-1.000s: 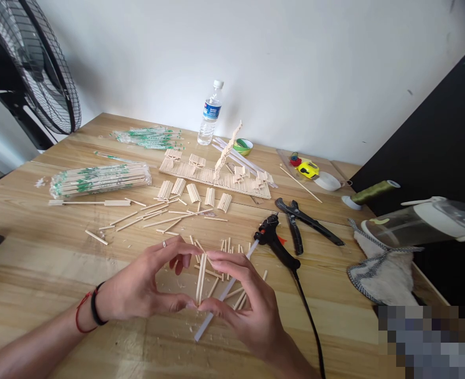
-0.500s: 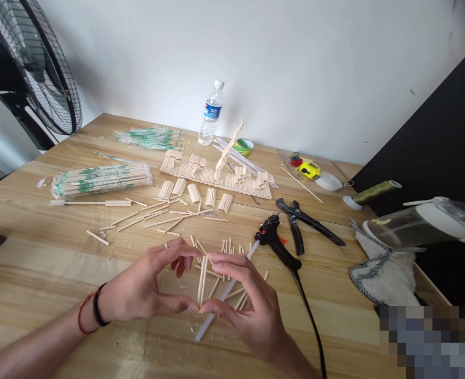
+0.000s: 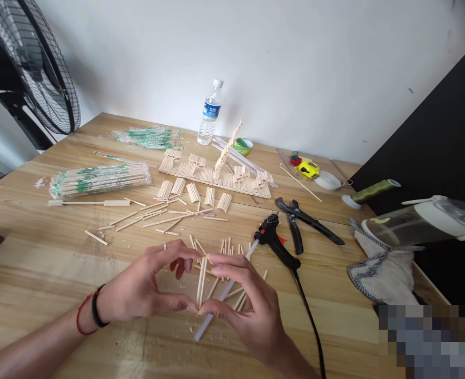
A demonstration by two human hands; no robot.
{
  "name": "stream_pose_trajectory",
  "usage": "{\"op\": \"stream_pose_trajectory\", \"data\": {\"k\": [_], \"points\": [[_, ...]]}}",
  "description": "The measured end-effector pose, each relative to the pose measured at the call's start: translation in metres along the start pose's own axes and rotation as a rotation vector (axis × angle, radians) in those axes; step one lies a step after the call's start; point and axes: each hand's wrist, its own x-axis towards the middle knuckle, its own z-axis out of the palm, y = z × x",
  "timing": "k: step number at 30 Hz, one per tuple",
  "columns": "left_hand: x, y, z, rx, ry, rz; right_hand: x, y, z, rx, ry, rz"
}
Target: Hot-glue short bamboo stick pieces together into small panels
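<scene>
Two short wooden sticks (image 3: 201,280) stand side by side between my hands. My left hand (image 3: 153,284) pinches their ends from the left, with index finger at the far end and thumb at the near end. From the right, my right hand (image 3: 251,305) presses the same ends with fingers and thumb. Behind and beneath lie loose cut sticks (image 3: 226,258). A black glue gun (image 3: 274,239) rests just right of my right hand, its clear glue stick (image 3: 224,295) reaching under that hand. Several small stick panels (image 3: 193,192) lie further back.
A stick-built model (image 3: 216,176) stands at the back, near a water bottle (image 3: 209,116). Bagged sticks (image 3: 100,179) lie left. Black cutters (image 3: 311,223), a yellow tape measure (image 3: 308,168), a green thread spool (image 3: 376,193), a cloth (image 3: 388,268) and a clear jug (image 3: 398,223) are right.
The view has shifted very slightly. Both hands keep the same grip on the two wooden sticks, and nothing else has visibly moved.
</scene>
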Motion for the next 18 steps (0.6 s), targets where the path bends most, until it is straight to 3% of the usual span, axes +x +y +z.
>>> {"op": "stream_pose_trajectory", "data": {"k": [18], "points": [[0.0012,0.0029,0.0005,0.013,0.0,0.02,-0.0001,0.0031,-0.0008,0.037,-0.007,0.014]]}}
